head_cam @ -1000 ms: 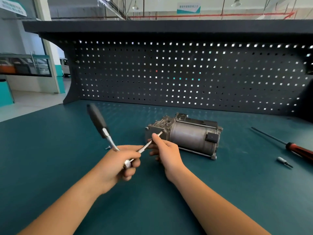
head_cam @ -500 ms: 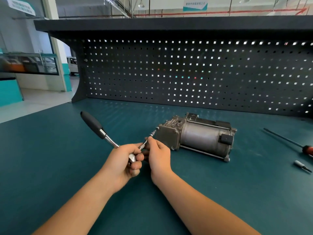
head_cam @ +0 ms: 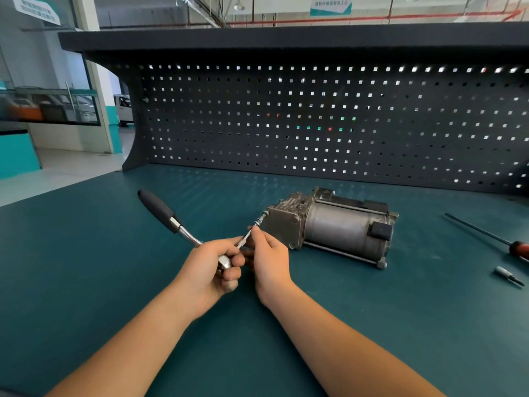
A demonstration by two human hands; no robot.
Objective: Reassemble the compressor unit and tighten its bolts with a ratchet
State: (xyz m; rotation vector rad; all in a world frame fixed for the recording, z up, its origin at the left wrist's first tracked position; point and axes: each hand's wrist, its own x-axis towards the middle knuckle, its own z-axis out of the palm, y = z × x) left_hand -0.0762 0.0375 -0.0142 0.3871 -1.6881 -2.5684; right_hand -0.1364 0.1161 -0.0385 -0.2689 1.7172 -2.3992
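Fingers (head_cam: 257,232) of the right hand (head_cam: 270,260) pinch the extension (head_cam: 259,222); the left hand (head_cam: 204,270) grips the ratchet (head_cam: 171,222). Its tip has now seemingly reached a bolt (head_cam: 266,213) on the compressor unit (head_cam: 340,229): tightening can start.

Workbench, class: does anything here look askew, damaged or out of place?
Nothing stands out. The compressor looks intact, the ratchet extension meets its upper corner, and a screwdriver and loose bit lie apart on the right.

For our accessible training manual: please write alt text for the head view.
A person's left hand grips a ratchet near its head while the right hand pinches its extension bar, whose tip meets the compressor unit on a green bench.
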